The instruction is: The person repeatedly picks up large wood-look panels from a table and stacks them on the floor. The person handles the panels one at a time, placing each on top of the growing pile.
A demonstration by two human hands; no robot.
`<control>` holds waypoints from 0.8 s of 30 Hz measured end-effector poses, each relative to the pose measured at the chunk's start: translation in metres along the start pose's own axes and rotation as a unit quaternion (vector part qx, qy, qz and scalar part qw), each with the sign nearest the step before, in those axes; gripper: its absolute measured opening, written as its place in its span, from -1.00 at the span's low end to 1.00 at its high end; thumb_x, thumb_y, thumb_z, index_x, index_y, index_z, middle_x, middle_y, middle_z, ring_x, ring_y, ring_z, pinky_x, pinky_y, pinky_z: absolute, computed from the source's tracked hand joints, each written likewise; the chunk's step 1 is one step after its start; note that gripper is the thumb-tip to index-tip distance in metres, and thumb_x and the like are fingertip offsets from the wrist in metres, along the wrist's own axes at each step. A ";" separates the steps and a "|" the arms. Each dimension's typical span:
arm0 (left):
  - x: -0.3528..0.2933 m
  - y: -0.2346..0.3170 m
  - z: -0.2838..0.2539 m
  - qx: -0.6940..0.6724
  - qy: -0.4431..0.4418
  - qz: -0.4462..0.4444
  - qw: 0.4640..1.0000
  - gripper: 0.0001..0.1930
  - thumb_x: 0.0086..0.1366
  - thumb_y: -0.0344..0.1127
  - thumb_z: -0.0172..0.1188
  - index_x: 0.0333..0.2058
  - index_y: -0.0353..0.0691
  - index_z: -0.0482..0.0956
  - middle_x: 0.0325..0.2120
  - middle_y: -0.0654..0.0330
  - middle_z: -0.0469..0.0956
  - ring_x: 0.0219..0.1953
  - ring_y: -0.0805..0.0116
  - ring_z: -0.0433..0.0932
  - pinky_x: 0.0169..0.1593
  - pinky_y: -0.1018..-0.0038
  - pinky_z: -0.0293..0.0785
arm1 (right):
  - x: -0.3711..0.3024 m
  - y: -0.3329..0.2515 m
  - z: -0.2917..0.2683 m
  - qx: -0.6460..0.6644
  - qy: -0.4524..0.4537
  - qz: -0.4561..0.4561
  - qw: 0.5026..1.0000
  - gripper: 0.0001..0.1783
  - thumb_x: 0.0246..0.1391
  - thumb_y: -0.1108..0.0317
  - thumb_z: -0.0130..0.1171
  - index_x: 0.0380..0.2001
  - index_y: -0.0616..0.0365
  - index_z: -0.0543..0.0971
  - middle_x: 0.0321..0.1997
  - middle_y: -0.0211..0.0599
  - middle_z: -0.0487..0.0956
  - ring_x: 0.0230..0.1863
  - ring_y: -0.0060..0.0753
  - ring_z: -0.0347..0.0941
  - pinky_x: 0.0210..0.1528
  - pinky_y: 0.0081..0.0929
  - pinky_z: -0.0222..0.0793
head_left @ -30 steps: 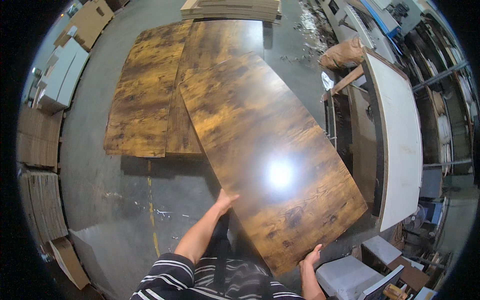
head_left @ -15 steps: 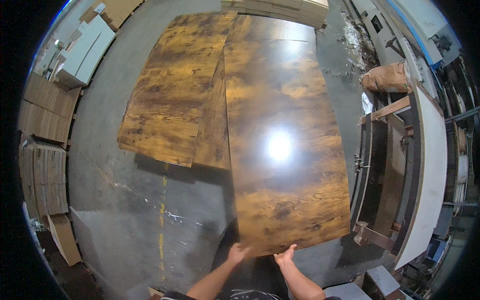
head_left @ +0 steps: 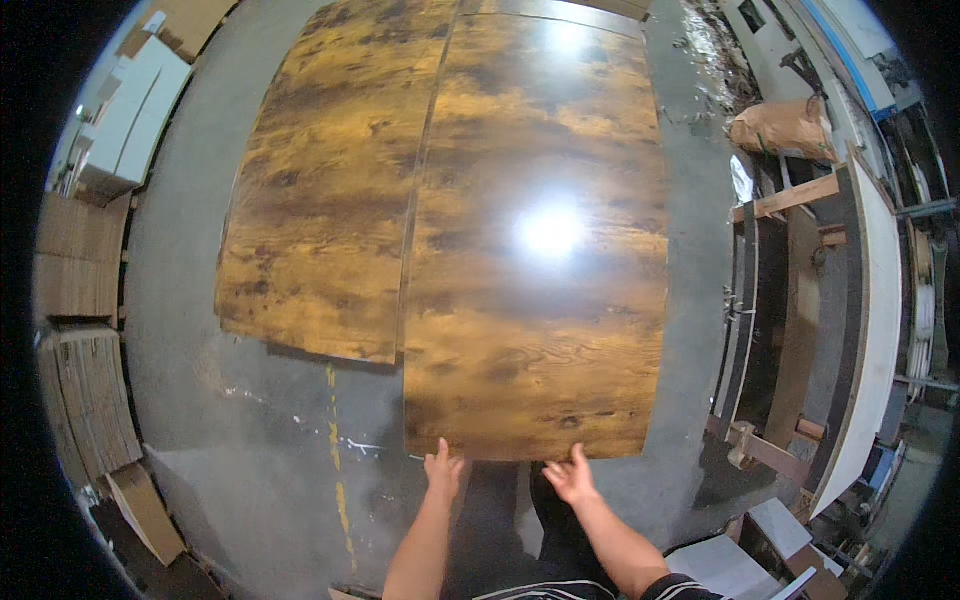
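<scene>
A long wood-grain board (head_left: 530,350), glossy and brown, stretches away from me with a bright light reflected on it. My left hand (head_left: 443,472) holds its near edge toward the left corner, thumb on top and fingers partly hidden below. Farther right on the same edge, my right hand (head_left: 571,480) grips in the same way. Along the held board's left side lies another wood-grain board (head_left: 320,200), whose near end stops farther from me. A narrow dark gap runs between the two.
White boxes (head_left: 140,115) and stacked flat cardboard (head_left: 90,400) line the left side. To the right stand a wooden frame (head_left: 785,330) with a pale panel (head_left: 868,330) and a brown sack (head_left: 785,130). A dashed yellow line (head_left: 335,440) marks the grey floor.
The held board's near end has swung left, bringing it nearly parallel with the left board and covering the wedge of board between them. Both hands keep hold; the left hand has shifted left.
</scene>
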State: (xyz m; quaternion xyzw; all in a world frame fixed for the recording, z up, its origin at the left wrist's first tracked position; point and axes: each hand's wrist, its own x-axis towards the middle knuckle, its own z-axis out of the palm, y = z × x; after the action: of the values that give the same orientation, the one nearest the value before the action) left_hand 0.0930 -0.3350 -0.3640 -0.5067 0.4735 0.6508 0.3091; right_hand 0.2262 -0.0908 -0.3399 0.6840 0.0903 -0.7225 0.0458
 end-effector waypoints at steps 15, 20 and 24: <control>0.029 0.089 0.068 0.041 0.142 0.041 0.988 -0.06 0.04 -0.06 0.28 0.18 -0.04 -0.25 0.14 0.02 0.03 -0.03 0.00 0.29 -0.05 -0.07 0.31 | 0.030 -0.085 0.032 0.017 0.127 -0.068 0.989 -0.19 -0.03 0.14 0.21 0.14 0.20 0.00 0.10 -0.08 0.25 0.08 -0.06 0.25 0.07 -0.11 0.26; 0.037 0.105 0.095 0.048 0.127 0.048 0.990 -0.03 0.03 -0.08 0.29 0.20 -0.09 -0.28 0.14 0.04 0.00 -0.05 0.08 0.25 -0.02 -0.04 0.29 | 0.031 -0.110 0.059 -0.005 0.096 -0.097 0.991 -0.11 -0.06 0.11 0.23 0.18 0.12 -0.08 0.17 -0.07 0.16 0.13 -0.03 0.21 0.11 -0.11 0.23; 0.037 0.119 0.121 0.027 0.203 0.037 0.978 -0.18 0.09 -0.19 0.26 0.16 -0.13 -0.14 0.17 0.15 0.03 0.14 0.04 0.16 0.07 -0.16 0.13 | 0.029 -0.122 0.075 -0.020 0.122 -0.102 0.987 -0.13 -0.10 0.07 0.25 0.15 0.07 -0.02 0.13 -0.11 0.22 0.09 -0.03 0.25 0.07 -0.12 0.27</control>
State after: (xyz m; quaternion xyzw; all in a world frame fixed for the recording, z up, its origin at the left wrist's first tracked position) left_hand -0.0672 -0.2681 -0.3590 -0.6017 0.5621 0.5327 0.1956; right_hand 0.1273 0.0162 -0.3573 0.7528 0.1790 -0.6329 -0.0255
